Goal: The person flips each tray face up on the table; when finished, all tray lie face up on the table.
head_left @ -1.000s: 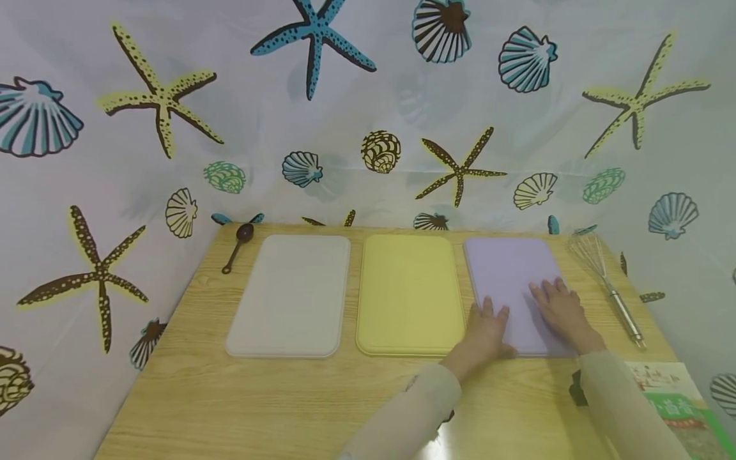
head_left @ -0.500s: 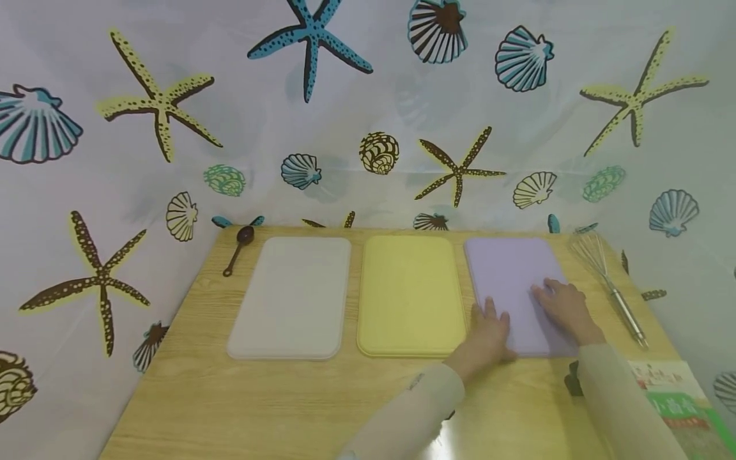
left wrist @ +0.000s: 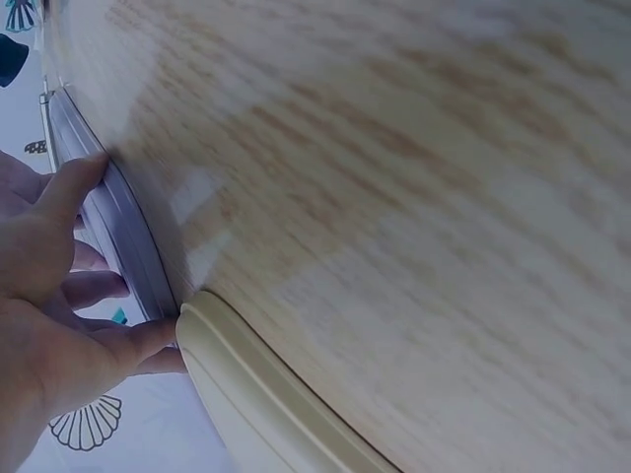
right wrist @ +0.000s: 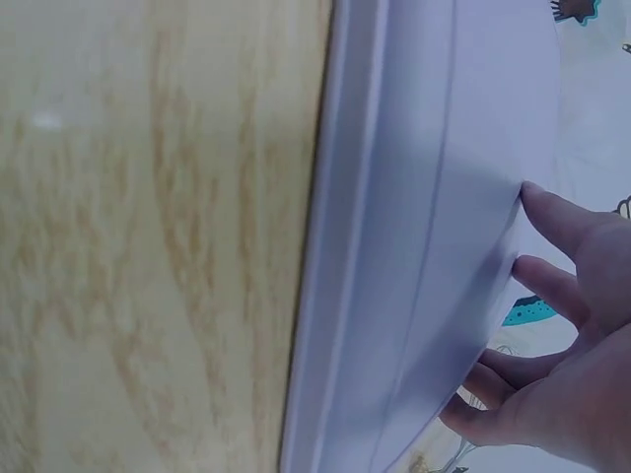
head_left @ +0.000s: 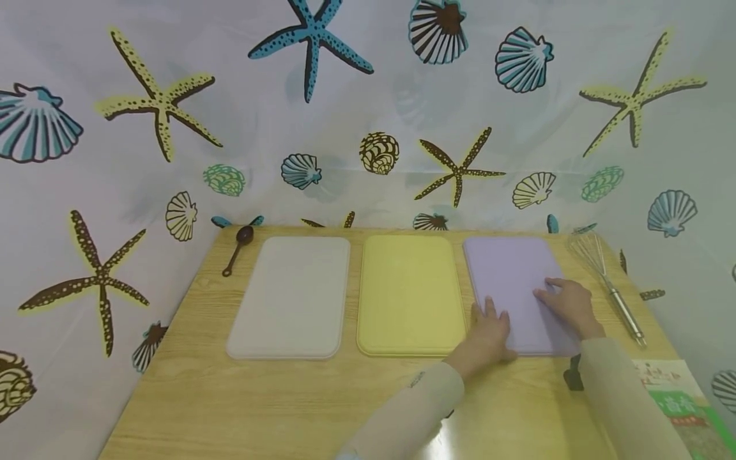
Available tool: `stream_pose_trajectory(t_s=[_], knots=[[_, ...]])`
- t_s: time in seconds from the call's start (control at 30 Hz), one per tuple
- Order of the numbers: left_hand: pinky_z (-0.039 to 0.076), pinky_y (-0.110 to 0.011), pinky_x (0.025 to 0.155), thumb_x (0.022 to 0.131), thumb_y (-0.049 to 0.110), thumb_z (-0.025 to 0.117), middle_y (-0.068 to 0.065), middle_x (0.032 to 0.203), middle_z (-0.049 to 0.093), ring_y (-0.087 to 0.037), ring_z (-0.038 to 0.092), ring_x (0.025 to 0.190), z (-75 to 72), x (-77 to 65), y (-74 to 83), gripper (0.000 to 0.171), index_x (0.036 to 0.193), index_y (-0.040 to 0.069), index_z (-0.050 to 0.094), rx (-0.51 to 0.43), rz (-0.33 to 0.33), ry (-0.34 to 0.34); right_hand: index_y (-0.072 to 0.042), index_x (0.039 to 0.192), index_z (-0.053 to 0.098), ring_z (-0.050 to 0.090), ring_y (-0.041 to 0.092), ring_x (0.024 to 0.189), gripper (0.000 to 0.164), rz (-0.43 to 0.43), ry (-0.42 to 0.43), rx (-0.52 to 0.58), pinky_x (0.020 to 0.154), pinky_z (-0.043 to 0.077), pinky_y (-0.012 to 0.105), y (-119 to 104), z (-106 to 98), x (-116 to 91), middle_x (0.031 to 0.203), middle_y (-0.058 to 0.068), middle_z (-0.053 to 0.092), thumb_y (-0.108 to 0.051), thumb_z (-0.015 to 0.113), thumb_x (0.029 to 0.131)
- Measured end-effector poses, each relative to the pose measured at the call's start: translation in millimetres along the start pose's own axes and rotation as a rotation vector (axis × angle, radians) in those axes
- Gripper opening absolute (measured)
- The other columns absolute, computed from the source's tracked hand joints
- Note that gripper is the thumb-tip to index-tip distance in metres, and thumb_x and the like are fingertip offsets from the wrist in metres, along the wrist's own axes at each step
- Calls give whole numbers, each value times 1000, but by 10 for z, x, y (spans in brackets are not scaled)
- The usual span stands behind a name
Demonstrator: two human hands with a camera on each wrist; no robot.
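A purple cutting board lies flat on the table, third in a row beside a yellow cutting board and a white cutting board. At its near left corner my left hand spreads its fingers along the left edge, with the thumb on the near edge. The left wrist view shows the left hand with one finger where the purple and yellow boards meet. My right hand touches the purple board's right part. In the right wrist view, the right hand has bent fingertips on its top and far edge.
A wire whisk lies right of the purple board. A dark brown spoon lies at the far left. A green and white packet sits by the right forearm. A patterned curtain hangs behind the table.
My right hand has slid slightly to the right on the purple board, and its fingers have drawn closer together. The left hand has stayed at the corner, and the boards have not visibly moved.
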State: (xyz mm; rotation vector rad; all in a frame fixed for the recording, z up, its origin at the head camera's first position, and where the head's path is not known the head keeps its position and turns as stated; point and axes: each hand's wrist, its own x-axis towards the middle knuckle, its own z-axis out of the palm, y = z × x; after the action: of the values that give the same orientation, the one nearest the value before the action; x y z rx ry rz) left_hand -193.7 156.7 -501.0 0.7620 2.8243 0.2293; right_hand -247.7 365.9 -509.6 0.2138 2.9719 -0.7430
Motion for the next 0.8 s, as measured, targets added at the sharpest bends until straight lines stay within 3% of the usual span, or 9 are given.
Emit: stream_pose_trajectory(t_s=[0.8], knots=[[27, -47, 114, 77, 63, 69, -20, 147, 40, -31, 30, 140, 35, 78, -2, 85, 141, 11, 48, 149, 49, 11, 8, 129, 53, 37, 56, 125, 63, 52, -12, 107, 102, 33, 64, 89, -71, 30, 137, 36, 42, -39, 67, 89]])
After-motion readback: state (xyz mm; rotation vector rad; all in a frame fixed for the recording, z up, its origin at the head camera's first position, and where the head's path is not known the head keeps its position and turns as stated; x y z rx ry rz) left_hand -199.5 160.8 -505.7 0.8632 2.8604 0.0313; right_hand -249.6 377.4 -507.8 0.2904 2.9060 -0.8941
